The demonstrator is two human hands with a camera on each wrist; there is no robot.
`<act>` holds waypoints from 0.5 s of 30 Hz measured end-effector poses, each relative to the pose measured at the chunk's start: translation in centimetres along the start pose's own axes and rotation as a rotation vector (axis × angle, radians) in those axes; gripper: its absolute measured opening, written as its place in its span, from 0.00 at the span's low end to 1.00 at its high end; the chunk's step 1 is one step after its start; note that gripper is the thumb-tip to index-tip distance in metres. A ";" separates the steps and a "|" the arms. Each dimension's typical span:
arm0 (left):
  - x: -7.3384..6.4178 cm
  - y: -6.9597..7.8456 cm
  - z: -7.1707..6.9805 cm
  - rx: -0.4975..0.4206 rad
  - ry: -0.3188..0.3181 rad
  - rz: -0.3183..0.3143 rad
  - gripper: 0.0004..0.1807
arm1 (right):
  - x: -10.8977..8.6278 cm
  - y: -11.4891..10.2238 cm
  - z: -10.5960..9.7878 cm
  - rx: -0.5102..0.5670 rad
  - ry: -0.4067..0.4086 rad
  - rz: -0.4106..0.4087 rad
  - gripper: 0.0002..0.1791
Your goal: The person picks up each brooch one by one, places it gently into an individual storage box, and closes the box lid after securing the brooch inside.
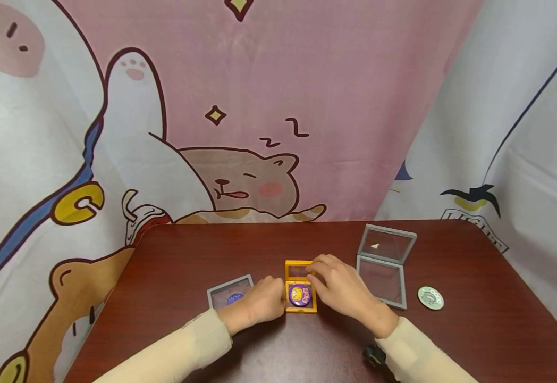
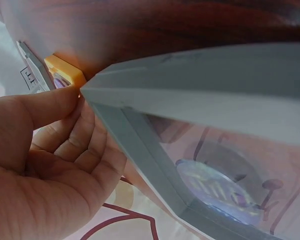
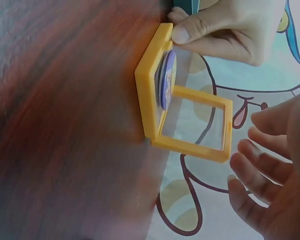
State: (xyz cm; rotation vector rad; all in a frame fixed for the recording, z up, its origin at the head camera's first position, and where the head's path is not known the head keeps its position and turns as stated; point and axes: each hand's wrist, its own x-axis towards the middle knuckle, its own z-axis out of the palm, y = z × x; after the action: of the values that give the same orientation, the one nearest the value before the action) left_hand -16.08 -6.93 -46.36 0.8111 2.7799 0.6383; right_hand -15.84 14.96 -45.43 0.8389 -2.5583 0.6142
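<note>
A small orange-yellow hinged display case (image 1: 301,310) lies on the table with its clear-windowed lid (image 3: 226,127) raised. Inside its base sits a round purple pin badge (image 1: 300,295) with a yellow cartoon figure. My left hand (image 1: 265,299) grips the left edge of the case, thumb (image 3: 182,35) on the rim and the other fingers curled. At the lid's other side is my right hand (image 1: 339,287), its fingers loosely bent and apart, fingertips close to the lid's free edge in the right wrist view.
Left of my left hand lies a grey-framed clear case (image 1: 228,282) holding a blue badge (image 1: 235,298). An open grey case (image 1: 402,287) stands to the right, its lid up. Beyond it lies a pale green round badge (image 1: 430,298). A printed curtain (image 1: 345,106) hangs behind the table.
</note>
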 end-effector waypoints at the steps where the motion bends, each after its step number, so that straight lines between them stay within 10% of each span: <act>1: 0.0 0.0 0.0 -0.002 -0.001 0.000 0.31 | 0.1 0.1 -0.1 0.002 0.011 0.006 0.07; 15: 0.1 0.0 0.0 -0.018 -0.019 -0.001 0.31 | 0.3 1.2 0.2 0.005 0.018 0.103 0.19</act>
State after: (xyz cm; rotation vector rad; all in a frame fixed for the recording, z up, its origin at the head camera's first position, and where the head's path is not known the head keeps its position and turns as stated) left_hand -16.14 -6.93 -46.36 0.8073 2.7532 0.6514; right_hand -16.83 15.56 -45.76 0.7033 -2.5975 0.6565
